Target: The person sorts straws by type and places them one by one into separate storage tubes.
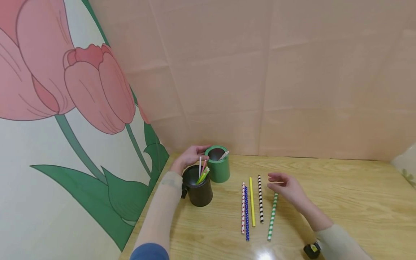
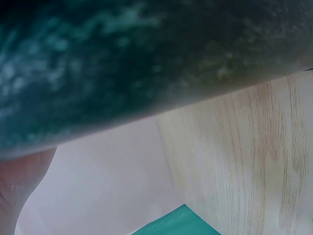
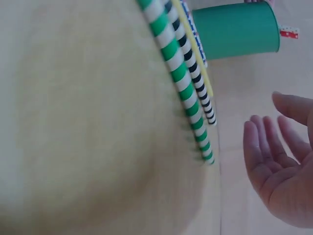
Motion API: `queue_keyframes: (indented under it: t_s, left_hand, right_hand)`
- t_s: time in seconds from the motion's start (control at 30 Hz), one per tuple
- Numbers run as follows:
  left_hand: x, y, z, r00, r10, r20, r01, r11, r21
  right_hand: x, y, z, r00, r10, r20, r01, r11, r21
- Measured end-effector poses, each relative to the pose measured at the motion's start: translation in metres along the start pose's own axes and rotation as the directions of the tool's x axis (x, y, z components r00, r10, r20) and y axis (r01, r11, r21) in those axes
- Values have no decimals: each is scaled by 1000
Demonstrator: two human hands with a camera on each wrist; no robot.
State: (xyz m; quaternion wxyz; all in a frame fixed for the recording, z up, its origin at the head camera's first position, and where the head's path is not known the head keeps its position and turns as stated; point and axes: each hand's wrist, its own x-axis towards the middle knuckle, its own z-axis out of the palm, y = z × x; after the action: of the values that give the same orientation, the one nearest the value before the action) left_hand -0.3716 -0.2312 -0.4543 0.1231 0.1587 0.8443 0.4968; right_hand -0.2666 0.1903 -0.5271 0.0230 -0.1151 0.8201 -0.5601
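progress, as judged from the layout: partial. five straws appear to be left over, all lying on the table.

loaded: the black cup stands upright with a white straw, a pink straw and green-yellow straws leaning in it; their exact count is not clear. the green cup, upright just beyond it, contains at least one pale, patterned straw, whose end projects above the rim. whether the cups touch cannot be told.

not loaded, left to right: red-dotted straw, blue-dotted straw, yellow straw, black-striped straw, green-striped straw. the first two lie close together; the others are spaced apart, roughly lengthwise to the person.

left hand: curled at the left side of the green cup, thumb near, fingers behind; it appears to grasp the cup. the left wrist view is mostly blocked by a dark, blurred surface.

right hand: released, palm bare, thumb parted from the fingers. it hovers beside the far end of the green-striped straw, judged the nearest candidate for pickup.
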Motion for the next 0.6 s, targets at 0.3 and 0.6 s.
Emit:
queue_keyframes:
  t_s: [0.3, 0.6]
  left_hand:
    - [2, -1, -2, 1000, 3, 6, -3, 1000, 2]
    - [1, -1, -1, 1000, 1, 0, -1, 1000, -11]
  right_hand:
    - [-27, 19, -5, 991, 124, -60, -126, 992, -28]
    - [-31, 22, 0, 970, 243, -12, -243, 970, 25]
